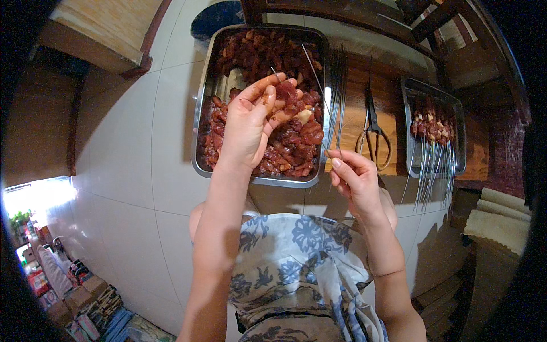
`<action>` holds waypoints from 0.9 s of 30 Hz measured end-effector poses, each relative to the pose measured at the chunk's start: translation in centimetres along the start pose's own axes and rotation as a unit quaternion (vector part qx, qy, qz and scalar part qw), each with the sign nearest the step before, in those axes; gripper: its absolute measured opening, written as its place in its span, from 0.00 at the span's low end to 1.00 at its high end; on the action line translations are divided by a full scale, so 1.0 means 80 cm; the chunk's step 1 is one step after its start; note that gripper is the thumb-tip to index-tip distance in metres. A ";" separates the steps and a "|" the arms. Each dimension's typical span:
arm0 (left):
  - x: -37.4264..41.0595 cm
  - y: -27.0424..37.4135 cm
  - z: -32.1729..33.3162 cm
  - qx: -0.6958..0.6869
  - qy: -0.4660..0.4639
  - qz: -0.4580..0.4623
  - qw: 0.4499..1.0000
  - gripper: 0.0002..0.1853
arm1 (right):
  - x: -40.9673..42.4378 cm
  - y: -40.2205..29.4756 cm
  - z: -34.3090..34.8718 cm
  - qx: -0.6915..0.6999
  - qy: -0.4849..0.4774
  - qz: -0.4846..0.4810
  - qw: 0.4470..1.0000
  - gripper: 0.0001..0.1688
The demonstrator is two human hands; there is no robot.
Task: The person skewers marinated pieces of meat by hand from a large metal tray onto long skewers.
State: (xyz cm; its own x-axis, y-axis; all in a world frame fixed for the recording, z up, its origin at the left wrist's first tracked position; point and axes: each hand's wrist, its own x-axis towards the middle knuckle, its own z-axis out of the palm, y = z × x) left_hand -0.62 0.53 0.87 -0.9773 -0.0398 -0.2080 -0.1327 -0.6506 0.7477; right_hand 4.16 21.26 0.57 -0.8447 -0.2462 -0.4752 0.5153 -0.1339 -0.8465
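Observation:
My left hand pinches a piece of raw red meat above a large metal tray. A thin metal skewer tip pokes out near my left thumb and index finger. To the right of the tray, my right hand grips the lower part of a thin metal skewer between thumb and fingers. Another long skewer slants across the tray's right side down to my right hand; whether that hand holds it too, I cannot tell. Dark red meat pieces and a few pale chunks fill much of the tray.
Bare metal skewers lie bundled beside the tray on a wooden board. Black-bladed scissors rest there too. A smaller metal tray holds several loaded meat skewers, their ends overhanging its front. Wooden furniture stands behind.

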 end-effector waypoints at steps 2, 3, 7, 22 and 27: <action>0.003 0.001 -0.008 0.018 0.037 0.013 0.999 0.16 | 0.000 0.001 -0.001 -0.002 -0.004 -0.001 1.000 0.12; 0.004 0.001 -0.012 0.029 0.057 0.020 0.998 0.15 | 0.001 0.004 -0.003 -0.002 -0.006 -0.004 1.000 0.12; 0.006 0.005 -0.017 0.006 0.060 0.047 0.997 0.17 | -0.003 -0.002 0.004 -0.039 -0.007 0.009 0.999 0.12; 0.001 0.028 -0.025 0.025 0.061 0.030 0.997 0.09 | 0.001 0.011 0.006 -0.086 -0.007 -0.040 0.995 0.11; 0.001 0.021 -0.028 0.061 0.052 0.009 0.997 0.10 | 0.000 0.012 0.005 -0.094 -0.010 -0.052 0.994 0.12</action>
State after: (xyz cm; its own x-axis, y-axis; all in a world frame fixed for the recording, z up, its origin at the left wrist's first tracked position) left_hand -0.54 -2.27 0.66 -0.9583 -0.1333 -0.2529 -0.1401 -0.5521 0.8219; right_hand 4.67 20.77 -0.16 -0.8882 -0.2599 -0.3788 0.3870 0.0209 -0.9218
